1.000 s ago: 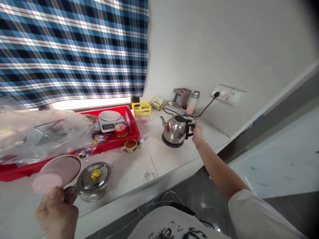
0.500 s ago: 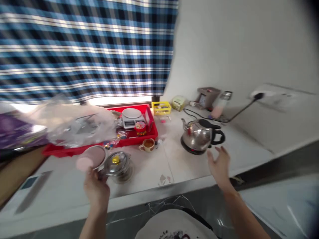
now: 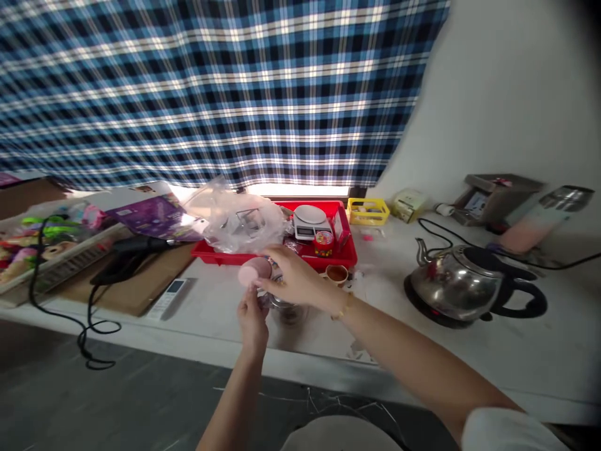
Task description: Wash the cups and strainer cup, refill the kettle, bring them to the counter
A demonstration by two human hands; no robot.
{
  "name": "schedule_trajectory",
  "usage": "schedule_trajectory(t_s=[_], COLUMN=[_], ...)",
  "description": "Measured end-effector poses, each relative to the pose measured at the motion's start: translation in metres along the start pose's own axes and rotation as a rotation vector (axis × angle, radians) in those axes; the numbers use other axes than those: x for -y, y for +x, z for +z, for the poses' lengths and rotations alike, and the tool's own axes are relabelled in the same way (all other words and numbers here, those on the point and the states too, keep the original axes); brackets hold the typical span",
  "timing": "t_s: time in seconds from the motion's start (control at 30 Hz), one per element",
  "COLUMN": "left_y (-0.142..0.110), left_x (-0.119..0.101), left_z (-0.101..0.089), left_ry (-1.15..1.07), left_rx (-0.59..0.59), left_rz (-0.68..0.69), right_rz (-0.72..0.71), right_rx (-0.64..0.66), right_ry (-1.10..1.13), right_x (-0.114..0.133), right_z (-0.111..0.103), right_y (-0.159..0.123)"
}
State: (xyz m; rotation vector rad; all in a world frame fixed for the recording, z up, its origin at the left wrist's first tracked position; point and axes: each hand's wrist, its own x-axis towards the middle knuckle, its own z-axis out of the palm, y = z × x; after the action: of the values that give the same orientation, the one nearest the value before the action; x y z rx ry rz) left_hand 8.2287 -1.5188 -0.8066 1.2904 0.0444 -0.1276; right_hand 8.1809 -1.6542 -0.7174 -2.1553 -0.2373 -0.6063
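My left hand [image 3: 252, 318] is closed on a pink cup [image 3: 254, 273], held up over the white counter [image 3: 469, 357]. My right hand [image 3: 295, 279] reaches across to the cup, fingers curled at its rim and touching it. Behind my right hand, mostly hidden, stands a glass pot with a lid [image 3: 287, 310]. A steel electric kettle [image 3: 462, 289] with a black handle rests on its base to the right, apart from both hands.
A red tray [image 3: 347, 255] holds a kitchen scale [image 3: 308, 222], a small tin and a crumpled plastic bag [image 3: 237, 218]. A cup of tea [image 3: 337, 274] stands in front of the tray. Yellow basket, thermos and boxes sit at the back right. Board, cable and remote lie left.
My right hand left the kettle handle and swung left to the pink cup. My view turned left, bringing the left end of the counter into sight.
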Motion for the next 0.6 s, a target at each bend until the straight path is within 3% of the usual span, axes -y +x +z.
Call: schedule_trajectory(t_s=[0.1,0.17,0.3,0.47,0.6], left_y=[0.001,0.001,0.003,0.017,0.028], left_x=[-0.002,-0.006,-0.012,-0.008,-0.003], left_z=[-0.001,-0.004,-0.02,-0.042,-0.051], left_ry=[-0.013,-0.03,-0.041,-0.018,0.004], left_rx=[0.053,0.114,0.203,0.229,0.254], left_rz=[0.006,0.006,-0.022,-0.111,-0.206], right_rz=[0.251,0.339,0.382,0.392,0.505], right_rx=[0.291,0.423,0.451,0.52,0.588], right_ry=[0.199,0.272,0.232,0.192,0.163], right_x=[-0.017,-0.029,-0.042,-0.043,-0.042], right_z=[0.016,0.025,0.041,0.059,0.068], right_y=[0.041,0.055,0.059,0.066,0.079])
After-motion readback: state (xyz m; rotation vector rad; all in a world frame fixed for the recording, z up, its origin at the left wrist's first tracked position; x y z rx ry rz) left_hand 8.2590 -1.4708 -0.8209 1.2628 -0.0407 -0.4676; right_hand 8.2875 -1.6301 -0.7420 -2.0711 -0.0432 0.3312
